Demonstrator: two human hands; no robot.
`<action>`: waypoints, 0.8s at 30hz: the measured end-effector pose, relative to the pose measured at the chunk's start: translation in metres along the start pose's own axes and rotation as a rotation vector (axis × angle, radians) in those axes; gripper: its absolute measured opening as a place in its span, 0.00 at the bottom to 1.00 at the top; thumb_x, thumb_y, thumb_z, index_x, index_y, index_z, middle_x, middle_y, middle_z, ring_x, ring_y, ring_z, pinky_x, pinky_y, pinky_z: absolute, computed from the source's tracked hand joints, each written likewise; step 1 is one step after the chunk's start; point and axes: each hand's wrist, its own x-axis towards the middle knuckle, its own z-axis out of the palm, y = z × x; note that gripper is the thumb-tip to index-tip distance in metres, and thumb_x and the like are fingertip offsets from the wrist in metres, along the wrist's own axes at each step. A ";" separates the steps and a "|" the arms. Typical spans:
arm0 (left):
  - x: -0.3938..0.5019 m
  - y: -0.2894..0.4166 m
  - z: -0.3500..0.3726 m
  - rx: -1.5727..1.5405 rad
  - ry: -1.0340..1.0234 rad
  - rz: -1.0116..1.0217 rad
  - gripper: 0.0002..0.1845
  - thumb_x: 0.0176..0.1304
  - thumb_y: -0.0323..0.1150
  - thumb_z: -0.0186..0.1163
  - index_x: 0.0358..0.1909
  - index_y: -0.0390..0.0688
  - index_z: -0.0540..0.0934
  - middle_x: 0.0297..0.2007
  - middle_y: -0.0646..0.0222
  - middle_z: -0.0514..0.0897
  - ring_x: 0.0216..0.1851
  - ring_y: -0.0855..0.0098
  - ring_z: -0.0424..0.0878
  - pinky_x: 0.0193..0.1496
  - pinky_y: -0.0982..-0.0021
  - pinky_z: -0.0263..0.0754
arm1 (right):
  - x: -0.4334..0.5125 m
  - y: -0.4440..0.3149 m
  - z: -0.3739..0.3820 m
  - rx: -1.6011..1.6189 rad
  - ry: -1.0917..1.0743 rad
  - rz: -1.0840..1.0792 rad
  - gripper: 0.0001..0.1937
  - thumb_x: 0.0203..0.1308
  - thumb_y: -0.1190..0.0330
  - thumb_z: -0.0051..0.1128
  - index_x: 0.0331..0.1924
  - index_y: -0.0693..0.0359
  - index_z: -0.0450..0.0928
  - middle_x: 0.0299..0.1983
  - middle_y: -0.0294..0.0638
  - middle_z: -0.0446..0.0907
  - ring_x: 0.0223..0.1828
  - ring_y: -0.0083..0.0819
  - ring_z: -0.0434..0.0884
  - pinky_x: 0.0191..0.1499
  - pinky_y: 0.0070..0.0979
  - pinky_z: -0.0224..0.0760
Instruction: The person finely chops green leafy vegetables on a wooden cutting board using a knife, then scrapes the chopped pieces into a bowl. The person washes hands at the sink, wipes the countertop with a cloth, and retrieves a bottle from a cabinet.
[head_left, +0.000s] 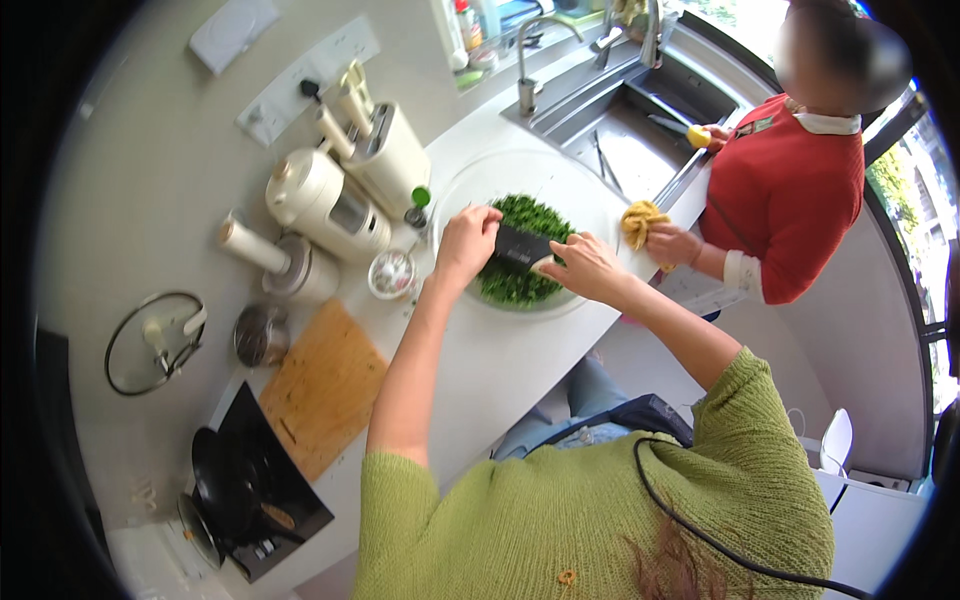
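Observation:
A large transparent round bowl (457, 187) stands on the white counter, with finely chopped green leaves (532, 214) inside. Above the greens lies the broad black blade of a kitchen knife (521, 246), spanning between my two hands. The fingertips of my left hand (466, 244) pinch the blade's far-left end. At the other end, my right hand (589, 264) grips the pale handle, its fingers reaching onto the blade. The blade hides part of the greens beneath, and its cutting edge cannot be made out.
Left of the bowl stand a small jar (392, 274), a cream kettle-like appliance (322, 199) and a knife block (386, 157). A wooden cutting board (326, 382) lies nearer the cooktop (292, 517). At the sink (600, 142), another person (780, 202) holds a yellow cloth (643, 223) and a knife (671, 126).

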 end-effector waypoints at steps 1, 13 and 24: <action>0.008 0.005 0.004 -0.008 -0.002 -0.004 0.07 0.61 0.25 0.59 0.39 0.39 0.84 0.36 0.59 0.86 0.33 0.63 0.85 0.38 0.67 0.79 | 0.009 0.017 -0.014 0.042 0.094 -0.070 0.19 0.66 0.54 0.53 0.35 0.65 0.82 0.34 0.55 0.83 0.39 0.49 0.82 0.46 0.42 0.75; 0.193 0.073 0.130 -0.076 -0.140 0.004 0.06 0.62 0.25 0.60 0.39 0.36 0.83 0.37 0.59 0.84 0.36 0.61 0.83 0.41 0.65 0.78 | 0.238 0.417 -0.168 0.075 0.679 0.481 0.15 0.63 0.65 0.49 0.50 0.59 0.82 0.44 0.51 0.84 0.49 0.49 0.82 0.54 0.39 0.73; 0.322 0.069 0.244 -0.058 -0.298 -0.030 0.07 0.61 0.24 0.57 0.39 0.36 0.82 0.39 0.57 0.83 0.40 0.54 0.82 0.44 0.62 0.78 | 0.462 0.595 -0.128 0.265 0.491 -0.350 0.09 0.55 0.71 0.53 0.39 0.57 0.82 0.49 0.33 0.79 0.58 0.31 0.71 0.52 0.31 0.66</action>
